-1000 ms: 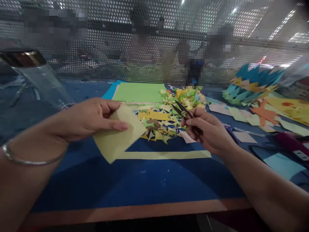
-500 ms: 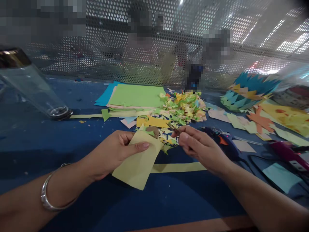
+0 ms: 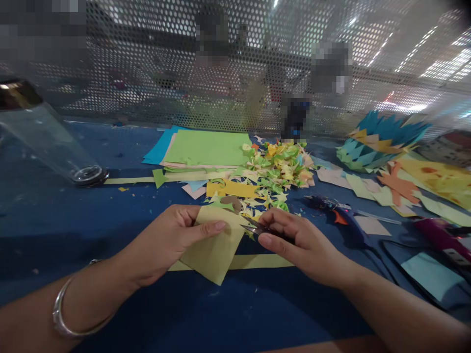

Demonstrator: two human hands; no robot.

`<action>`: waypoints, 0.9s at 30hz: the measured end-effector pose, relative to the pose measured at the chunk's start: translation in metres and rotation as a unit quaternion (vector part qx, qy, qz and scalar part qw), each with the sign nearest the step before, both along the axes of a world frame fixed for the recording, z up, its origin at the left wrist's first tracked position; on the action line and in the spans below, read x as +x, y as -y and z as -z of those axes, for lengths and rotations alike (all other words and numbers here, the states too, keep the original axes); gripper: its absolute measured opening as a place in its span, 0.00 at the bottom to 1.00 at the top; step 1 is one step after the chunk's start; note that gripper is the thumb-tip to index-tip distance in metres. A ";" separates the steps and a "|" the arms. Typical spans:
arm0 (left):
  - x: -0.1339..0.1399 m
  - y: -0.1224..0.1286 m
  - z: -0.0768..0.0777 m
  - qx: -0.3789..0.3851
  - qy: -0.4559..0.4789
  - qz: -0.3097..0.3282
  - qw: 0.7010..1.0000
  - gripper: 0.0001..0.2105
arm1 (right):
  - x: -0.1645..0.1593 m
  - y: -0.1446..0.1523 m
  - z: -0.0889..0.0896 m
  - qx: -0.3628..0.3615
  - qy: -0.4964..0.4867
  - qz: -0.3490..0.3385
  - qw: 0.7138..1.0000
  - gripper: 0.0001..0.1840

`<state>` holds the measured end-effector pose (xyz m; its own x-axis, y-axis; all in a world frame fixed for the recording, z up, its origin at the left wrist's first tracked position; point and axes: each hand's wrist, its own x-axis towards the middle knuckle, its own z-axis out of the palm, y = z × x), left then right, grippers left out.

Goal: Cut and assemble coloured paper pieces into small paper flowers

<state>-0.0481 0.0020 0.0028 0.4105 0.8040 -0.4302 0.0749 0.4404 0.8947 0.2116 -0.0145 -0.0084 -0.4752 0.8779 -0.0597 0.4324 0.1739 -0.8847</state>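
We are holding a pale yellow sheet (image 3: 215, 252) above the table (image 3: 235, 318), the fingers of our left hand (image 3: 162, 250) pinching it near its upper left. With the fingers of our right hand (image 3: 301, 242) we are grasping dark scissors (image 3: 263, 229), their parted blades pointing at the sheet's right edge (whether they are touching it, we cannot quite tell). A pale yellow strip (image 3: 261, 261) is lying underneath. Beyond our hands, a heap of paper scraps (image 3: 283, 162) is sitting beside stacked sheets (image 3: 209, 147), and a blue glue gun (image 3: 349, 223) is resting to the right.
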 end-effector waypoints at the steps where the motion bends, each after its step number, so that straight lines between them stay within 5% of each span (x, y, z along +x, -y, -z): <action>1: 0.000 0.000 0.000 -0.002 0.005 -0.001 1.000 0.13 | 0.000 0.000 0.000 0.001 0.002 -0.001 1.000 0.16; 27: 0.008 0.008 -0.001 -0.008 0.018 -0.011 1.000 0.12 | 0.000 0.002 -0.002 0.047 0.019 -0.009 0.999 0.15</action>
<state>-0.0400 -0.0062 0.0042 0.4077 0.8061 -0.4290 0.0332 0.4564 0.8892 0.2112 -0.0163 -0.0060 -0.4894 0.8721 0.0047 0.4608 0.2631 -0.8476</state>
